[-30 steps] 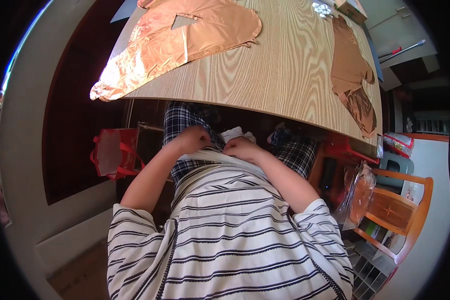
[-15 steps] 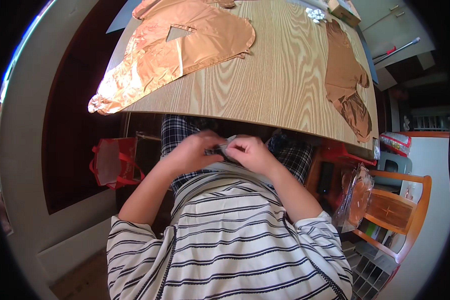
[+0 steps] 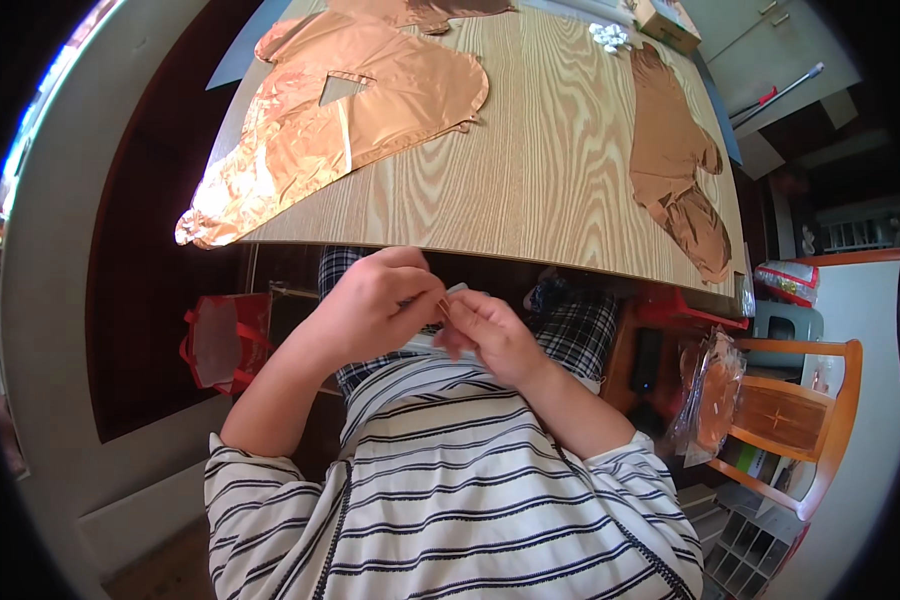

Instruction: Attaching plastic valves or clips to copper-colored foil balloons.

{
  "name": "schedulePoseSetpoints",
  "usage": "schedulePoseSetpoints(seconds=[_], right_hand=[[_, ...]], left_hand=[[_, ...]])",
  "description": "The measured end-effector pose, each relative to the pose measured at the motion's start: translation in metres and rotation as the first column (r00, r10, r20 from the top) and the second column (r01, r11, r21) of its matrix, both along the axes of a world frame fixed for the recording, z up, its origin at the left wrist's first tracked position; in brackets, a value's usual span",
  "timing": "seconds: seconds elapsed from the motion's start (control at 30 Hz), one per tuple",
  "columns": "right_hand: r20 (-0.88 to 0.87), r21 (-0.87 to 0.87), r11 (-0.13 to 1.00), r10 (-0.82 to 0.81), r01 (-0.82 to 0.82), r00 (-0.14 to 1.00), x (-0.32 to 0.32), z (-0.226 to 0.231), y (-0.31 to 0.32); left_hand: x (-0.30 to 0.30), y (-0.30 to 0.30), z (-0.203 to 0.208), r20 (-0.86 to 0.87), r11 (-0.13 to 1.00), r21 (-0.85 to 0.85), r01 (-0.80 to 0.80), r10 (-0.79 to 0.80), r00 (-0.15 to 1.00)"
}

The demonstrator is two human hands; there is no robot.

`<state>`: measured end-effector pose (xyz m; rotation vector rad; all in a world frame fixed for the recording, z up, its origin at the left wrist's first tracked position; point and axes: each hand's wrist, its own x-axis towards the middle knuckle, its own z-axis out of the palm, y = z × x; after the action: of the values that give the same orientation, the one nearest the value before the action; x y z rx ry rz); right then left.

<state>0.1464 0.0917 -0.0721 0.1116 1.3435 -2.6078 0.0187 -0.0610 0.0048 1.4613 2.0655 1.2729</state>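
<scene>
Over my lap, just off the table's near edge, my left hand (image 3: 378, 302) and my right hand (image 3: 490, 335) meet with fingertips pinched together. Whatever they hold is small and mostly hidden; a thin brownish sliver shows between the fingers, and a pale bit of material sits behind them. On the wooden table (image 3: 530, 150), a flat copper foil balloon (image 3: 410, 90) with a four-sided opening lies to the left, its shiny end at the front corner. A second flat copper foil balloon (image 3: 670, 150) stretches along the right side.
A small heap of white pieces (image 3: 610, 38) and a cardboard box (image 3: 667, 22) are at the far right of the table. A red bag (image 3: 228, 340) stands low at left. A wooden chair (image 3: 785, 415) at right bears a clear plastic package (image 3: 712, 390) with copper-coloured contents.
My left hand has risen slightly and turned, and my right hand has shifted a little lower, its fingers closing against the left's. The view has tilted slightly; the balloons lie as before.
</scene>
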Motion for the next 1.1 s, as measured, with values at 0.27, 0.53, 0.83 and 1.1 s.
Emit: schedulePoseSetpoints(seconds=[0.27, 0.53, 0.83, 1.1], right_hand=[[-0.283, 0.642, 0.715, -0.114, 0.277, 0.952, 0.010, 0.008, 0.007], [-0.646, 0.758, 0.233, 0.136, 0.610, 0.751, 0.005, 0.092, 0.024], [-0.609, 0.742, 0.483, 0.194, 0.466, 0.769, 0.014, 0.093, 0.024], [-0.515, 0.767, 0.532, 0.179, 0.358, 0.838, 0.022, 0.090, 0.030]], left_hand=[[0.018, -0.007, -0.042, 0.909, 0.956, 0.166, -0.243, -0.052, 0.414], [0.037, 0.007, -0.049, -0.036, 0.961, 0.271, -0.058, 0.070, 0.997], [0.045, 0.007, -0.026, 0.073, 0.963, 0.265, -0.054, 0.036, 0.997], [0.050, 0.004, -0.027, 0.013, 0.966, 0.256, 0.025, -0.029, 1.000]])
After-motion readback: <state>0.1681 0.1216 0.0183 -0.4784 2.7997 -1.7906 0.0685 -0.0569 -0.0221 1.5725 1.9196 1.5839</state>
